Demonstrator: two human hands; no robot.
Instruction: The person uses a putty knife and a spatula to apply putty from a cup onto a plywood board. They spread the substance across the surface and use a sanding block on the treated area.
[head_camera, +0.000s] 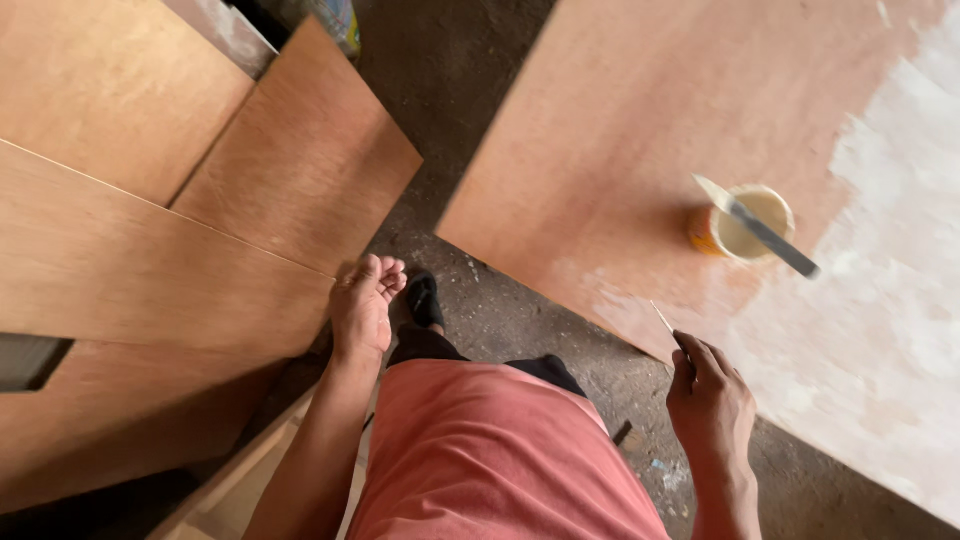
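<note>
Right hand (710, 398) — fingers curled narrow, pinching a thin pale sliver (663, 318) between thumb and fingertips. The sliver sticks up and to the left out of the fingers, its free end over the near edge of the big plywood board (640, 130) on the right. What the sliver is made of cannot be told; it is flat, narrow and light-coloured.

Left hand (365, 300) — fingers loosely bent and bunched together, holding nothing. The fingertips rest at the right corner of the plywood sheet (150, 270) on the left, touching or just over its edge; which of the two cannot be told.

Left side: several plywood sheets overlap in a stack, reddish-brown, smooth, with fine straight grain and pale thin edges.

Right board: same reddish-brown plywood, flat, its corner pointing toward the person. The far right part is smeared with a patchy white coat (890, 300), chalky and uneven, thinning toward the near edge.

On that board, well apart from the right hand and further off, stands a small round tub (735, 240) with an orange wall, filled with pale cream paste. A flat blade (765, 232) lies across its rim, grey metal with paste on the left end.

Between the boards — rough dark concrete floor (500, 320), dusty. The person wears a salmon-red garment (490, 450).
</note>
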